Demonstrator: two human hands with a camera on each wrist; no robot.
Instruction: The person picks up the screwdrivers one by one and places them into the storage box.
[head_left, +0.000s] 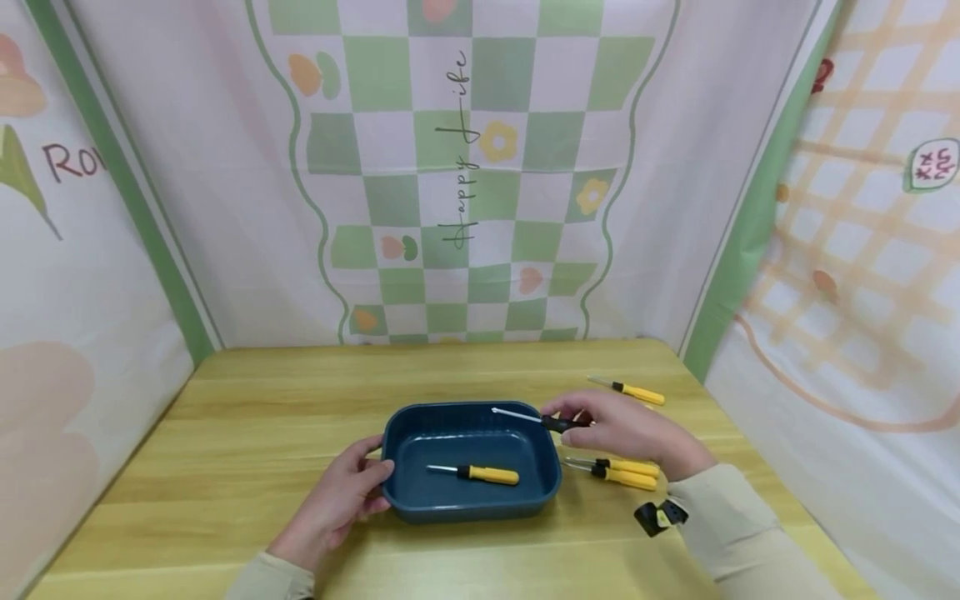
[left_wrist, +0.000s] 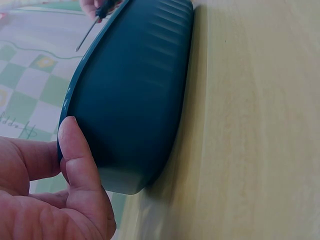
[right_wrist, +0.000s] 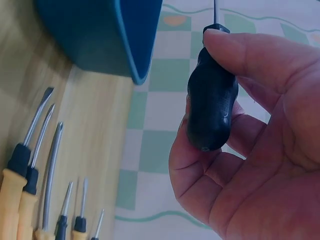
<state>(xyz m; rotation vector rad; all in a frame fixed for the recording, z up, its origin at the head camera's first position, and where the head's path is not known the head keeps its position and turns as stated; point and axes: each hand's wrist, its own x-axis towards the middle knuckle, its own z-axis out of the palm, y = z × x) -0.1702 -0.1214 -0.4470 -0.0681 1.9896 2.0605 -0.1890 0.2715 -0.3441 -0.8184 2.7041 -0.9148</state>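
A dark blue rectangular dish (head_left: 472, 512) stands on the wooden table. My left hand (head_left: 337, 496) grips its left end, with the thumb at the rim. Inside it lies a screwdriver with a yellow and black handle (head_left: 491, 475), its tip pointing left. Over the dish's right rim, my right hand (head_left: 626, 427) holds a screwdriver with a black handle (right_wrist: 212, 100), pinched between thumb and fingers. That tool's metal shaft (head_left: 517, 414) points left above the dish's back right corner.
Right of the dish, yellow-handled screwdrivers (head_left: 628, 478) lie side by side under my right forearm; the right wrist view shows several. Another yellow-handled screwdriver (head_left: 641, 393) lies farther back. A small black object (head_left: 660, 517) shows by the right sleeve. Printed curtains (head_left: 465, 167) surround the table (head_left: 285, 392).
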